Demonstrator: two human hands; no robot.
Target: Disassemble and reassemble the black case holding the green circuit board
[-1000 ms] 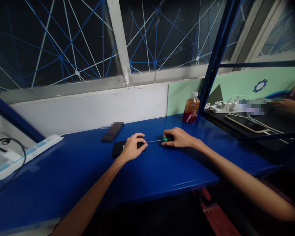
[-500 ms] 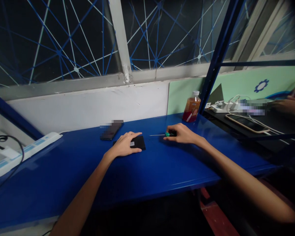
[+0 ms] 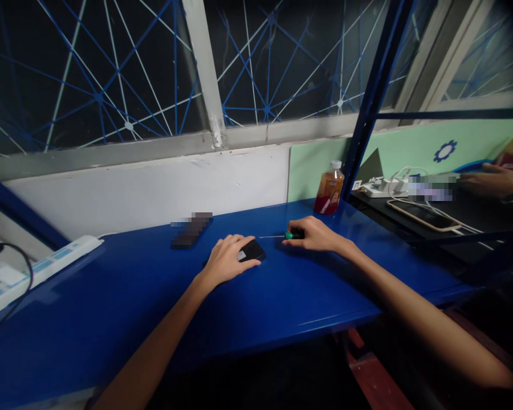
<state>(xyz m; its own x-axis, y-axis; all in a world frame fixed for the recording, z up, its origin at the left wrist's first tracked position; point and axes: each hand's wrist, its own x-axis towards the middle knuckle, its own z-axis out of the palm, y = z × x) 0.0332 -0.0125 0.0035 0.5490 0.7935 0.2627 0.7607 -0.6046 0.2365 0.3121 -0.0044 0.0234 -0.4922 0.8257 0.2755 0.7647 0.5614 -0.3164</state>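
Note:
My left hand (image 3: 228, 259) lies over a flat black rectangular case (image 3: 253, 249) with a small pale label, gripping it between thumb and fingers. The hand hides the left part of the case, and its exact kind cannot be told. In my right hand (image 3: 312, 234) is a screwdriver (image 3: 289, 235) with a green and black handle, held in closed fingers. Its thin shaft points left, almost level, with the tip close to my left forefinger and the case's far edge. Whether the tip touches is too small to tell.
On the blue table (image 3: 273, 302) lies a dark phone (image 3: 192, 230), partly pixelated. A drink bottle (image 3: 330, 188) stands at the back right. At left is a white power strip (image 3: 47, 273). Another person's hand (image 3: 493, 182) is at far right, near a charging phone (image 3: 423, 215).
My left hand has moved right with the black case, which has turned slightly and now covers the spot where small dark bits lay. The screwdriver's tip is now near the case. The view shifted slightly.

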